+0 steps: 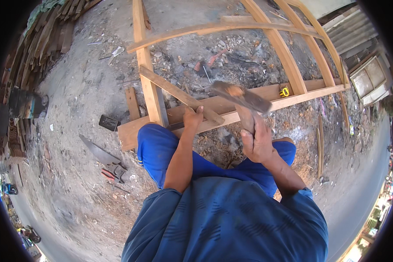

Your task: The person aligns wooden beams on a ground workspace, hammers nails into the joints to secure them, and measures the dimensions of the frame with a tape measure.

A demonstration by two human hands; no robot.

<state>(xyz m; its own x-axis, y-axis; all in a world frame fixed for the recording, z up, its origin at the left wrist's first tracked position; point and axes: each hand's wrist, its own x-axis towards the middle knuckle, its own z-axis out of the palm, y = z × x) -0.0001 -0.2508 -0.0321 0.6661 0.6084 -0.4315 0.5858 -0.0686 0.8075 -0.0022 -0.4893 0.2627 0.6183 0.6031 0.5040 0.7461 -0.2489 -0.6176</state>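
Pliers (110,175), one, red-handled; saw (99,150), one, just beside: both on the ground off the frame (301,97)'s near left corner. Right hand (258,144), one: fingers wrapped round the handle of one hammer (252,101), raised. Left hand (193,117), one: closed on one strip (168,87), toward its near end. Strip: slants from the left bar to the frame's near edge; judged set in position, fixing there seemingly still left to do. Tape (284,91), one, yellow and black: at the near edge, beside the right-hand bars. Bars, four: one left (150,98), three right (284,56), apparently placed. Crosspiece (179,35), one clearly seen: over the bars, farther off; whether nailed, cannot tell.
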